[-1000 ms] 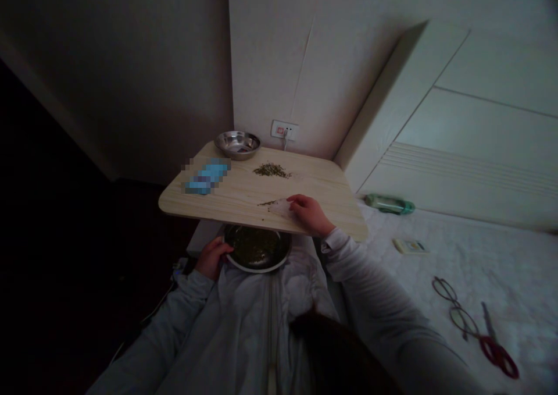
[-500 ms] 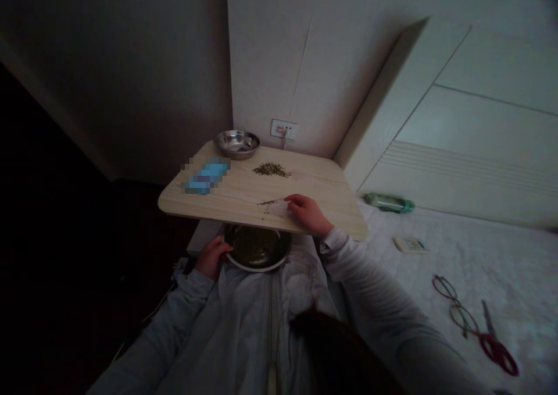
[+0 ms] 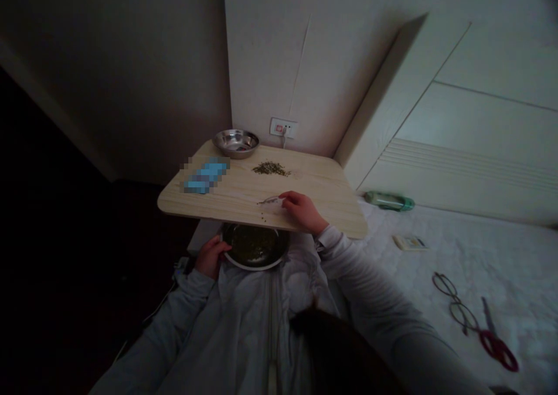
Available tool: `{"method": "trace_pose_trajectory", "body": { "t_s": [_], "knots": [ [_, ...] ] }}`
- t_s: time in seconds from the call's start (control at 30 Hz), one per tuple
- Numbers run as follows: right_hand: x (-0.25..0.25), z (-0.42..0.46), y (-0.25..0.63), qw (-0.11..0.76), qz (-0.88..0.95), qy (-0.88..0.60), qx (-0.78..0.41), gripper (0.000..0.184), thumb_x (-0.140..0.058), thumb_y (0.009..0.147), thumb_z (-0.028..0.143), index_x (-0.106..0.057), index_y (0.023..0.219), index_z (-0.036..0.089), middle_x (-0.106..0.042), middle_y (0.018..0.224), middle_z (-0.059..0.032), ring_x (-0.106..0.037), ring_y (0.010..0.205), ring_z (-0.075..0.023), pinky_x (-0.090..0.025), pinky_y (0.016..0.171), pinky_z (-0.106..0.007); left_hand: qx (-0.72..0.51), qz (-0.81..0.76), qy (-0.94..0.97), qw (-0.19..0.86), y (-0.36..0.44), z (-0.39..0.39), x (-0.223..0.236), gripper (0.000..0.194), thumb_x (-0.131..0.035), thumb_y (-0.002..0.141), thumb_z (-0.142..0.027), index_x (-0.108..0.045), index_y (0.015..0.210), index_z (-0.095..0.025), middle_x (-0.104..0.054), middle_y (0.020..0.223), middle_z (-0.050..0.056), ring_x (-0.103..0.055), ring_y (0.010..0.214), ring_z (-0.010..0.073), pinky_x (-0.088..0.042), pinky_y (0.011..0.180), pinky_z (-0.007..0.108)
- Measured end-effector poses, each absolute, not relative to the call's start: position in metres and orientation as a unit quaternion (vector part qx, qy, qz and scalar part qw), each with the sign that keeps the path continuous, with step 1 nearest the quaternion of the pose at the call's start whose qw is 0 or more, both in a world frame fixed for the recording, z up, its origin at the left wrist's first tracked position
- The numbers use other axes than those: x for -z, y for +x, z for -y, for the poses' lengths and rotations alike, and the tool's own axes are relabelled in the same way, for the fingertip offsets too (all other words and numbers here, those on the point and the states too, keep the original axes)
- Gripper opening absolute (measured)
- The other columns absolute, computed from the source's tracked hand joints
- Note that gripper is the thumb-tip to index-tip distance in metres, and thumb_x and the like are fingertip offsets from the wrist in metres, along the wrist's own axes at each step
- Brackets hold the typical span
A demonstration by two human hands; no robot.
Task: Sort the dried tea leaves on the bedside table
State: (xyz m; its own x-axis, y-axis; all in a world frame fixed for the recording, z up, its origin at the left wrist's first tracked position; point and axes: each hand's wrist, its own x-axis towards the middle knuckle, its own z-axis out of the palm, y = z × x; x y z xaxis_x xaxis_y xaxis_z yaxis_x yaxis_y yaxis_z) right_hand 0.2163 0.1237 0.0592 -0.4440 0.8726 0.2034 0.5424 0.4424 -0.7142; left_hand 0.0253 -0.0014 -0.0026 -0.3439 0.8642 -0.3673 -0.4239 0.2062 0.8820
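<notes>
Sweeping seems in hand: the right hand pinches a clear plastic piece beside seeds on the tabletop; the left hand clasps the dark bowl below the tabletop's near edge, which the next stroke needs steady.

Table: pale tan, wood-grain streaks
Seed pile: green and brown specks
Thin piece: whitish
Lap bowl: dark inside, white rim
Far bowl: silver
Packet: light blue
Bottle: green
Scissors: red handles
Bedding: white, quilted pattern
Headboard: off-white, striped grooves
Socket: white, red switch
</notes>
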Motion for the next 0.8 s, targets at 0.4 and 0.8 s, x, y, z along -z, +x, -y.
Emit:
{"method": "trace_pose_trajectory", "body": {
  "t_s": [0.4,0.8],
  "knots": [
    [-0.061,-0.111,0.197,0.261,0.818,-0.424,-0.288,0.026,-0.037,0.065,0.020,-0.053,0.086,0.017,-0.053,0.064,0.0012,-0.044,0.057,-0.0067,-0.033,0.057,-0.019,-0.612,-0.540,0.175,0.551,0.025,0.002,0.000,0.009,-0.051,0.042,-0.011,-0.045,0.047,-0.016,-0.047,0.039,-0.007,-0.042,0.038,0.0070,-0.028,0.038,0.018],
    [-0.060,-0.101,0.194,0.261,0.829,-0.380,-0.318,0.026,-0.038,0.065,0.021,-0.053,0.086,0.016,-0.052,0.061,0.0017,-0.043,0.055,-0.0058,-0.033,0.055,-0.019,-0.620,-0.527,0.173,0.554,0.024,0.001,0.001,0.009,-0.051,0.041,-0.010,-0.047,0.048,-0.015,-0.047,0.038,-0.006,-0.043,0.038,0.0076,-0.030,0.038,0.019]
  ]
}}
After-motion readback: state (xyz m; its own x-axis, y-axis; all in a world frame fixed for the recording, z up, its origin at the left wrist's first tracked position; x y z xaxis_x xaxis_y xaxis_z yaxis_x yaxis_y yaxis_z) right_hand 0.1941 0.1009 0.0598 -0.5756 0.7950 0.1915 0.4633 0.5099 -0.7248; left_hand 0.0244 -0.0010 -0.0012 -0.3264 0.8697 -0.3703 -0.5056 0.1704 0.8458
